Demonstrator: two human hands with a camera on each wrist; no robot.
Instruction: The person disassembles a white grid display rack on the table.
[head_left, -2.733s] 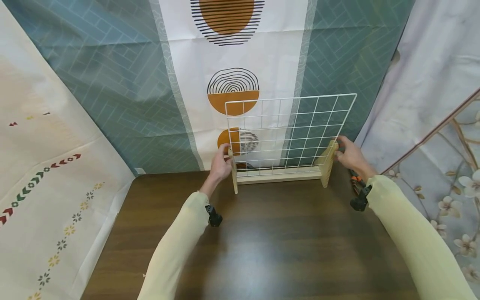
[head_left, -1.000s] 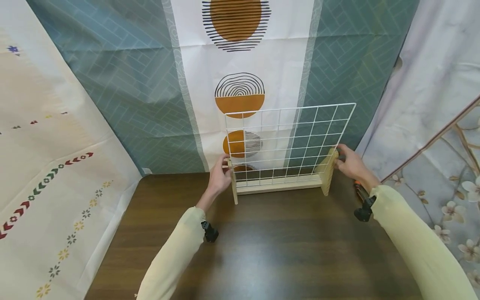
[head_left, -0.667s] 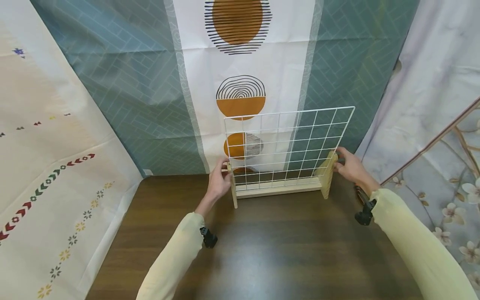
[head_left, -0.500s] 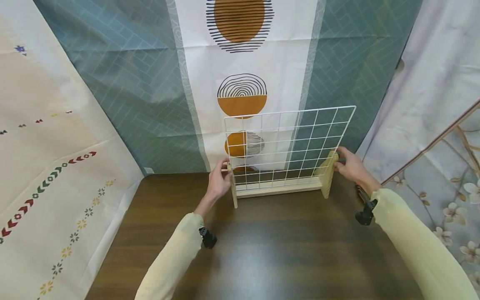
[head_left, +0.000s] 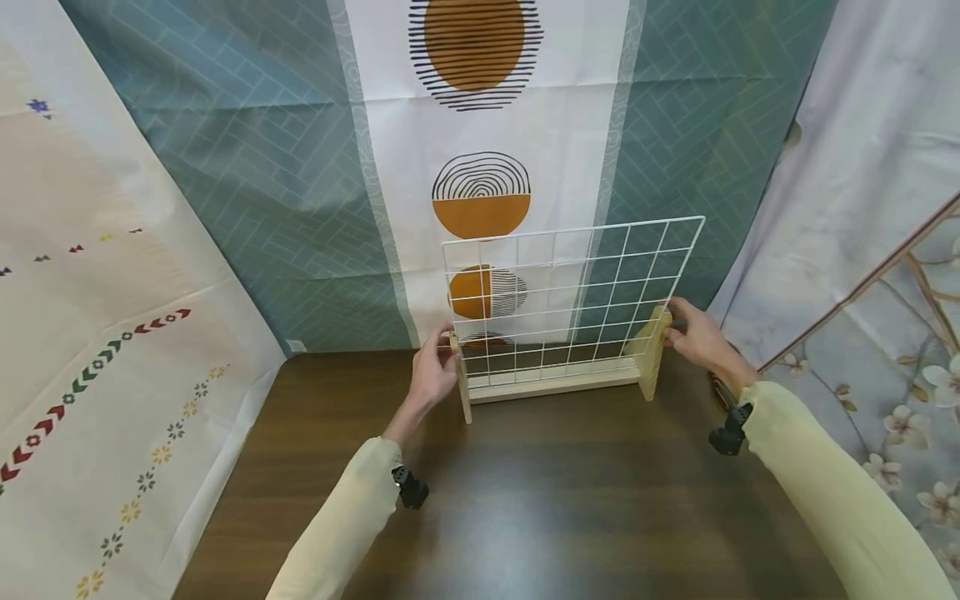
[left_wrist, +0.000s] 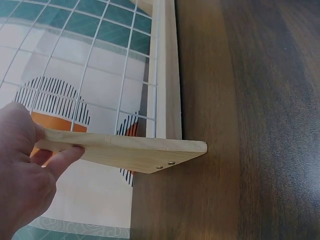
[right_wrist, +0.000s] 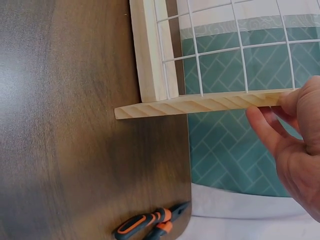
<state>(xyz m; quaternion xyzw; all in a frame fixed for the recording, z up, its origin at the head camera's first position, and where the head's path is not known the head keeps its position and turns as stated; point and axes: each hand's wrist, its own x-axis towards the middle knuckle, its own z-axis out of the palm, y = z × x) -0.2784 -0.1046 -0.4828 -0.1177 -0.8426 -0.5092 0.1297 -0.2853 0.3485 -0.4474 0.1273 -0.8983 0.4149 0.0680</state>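
A white wire grid panel (head_left: 573, 292) stands upright in a pale wooden stand, which has a crossbar (head_left: 555, 385) and two side pieces. My left hand (head_left: 433, 371) pinches the top of the left side piece (left_wrist: 145, 152), thumb and fingers on opposite faces. My right hand (head_left: 701, 337) holds the upper part of the right side piece (right_wrist: 200, 103) the same way. Two metal fastener heads (left_wrist: 165, 165) show low on the left piece's outer face. The stand's feet are at the brown tabletop, near its back edge.
Pliers with orange and black handles (right_wrist: 135, 226) lie at the table's back right corner, partly hidden by the right wrist in the head view. A patterned cloth (head_left: 292, 208) hangs behind. Cloths with flowers (head_left: 907, 425) and folk motifs (head_left: 127, 400) flank the table.
The rack has come a little toward me and slightly left, away from the table's back edge. Both hands have kept hold and moved with it. The head view has also shifted.
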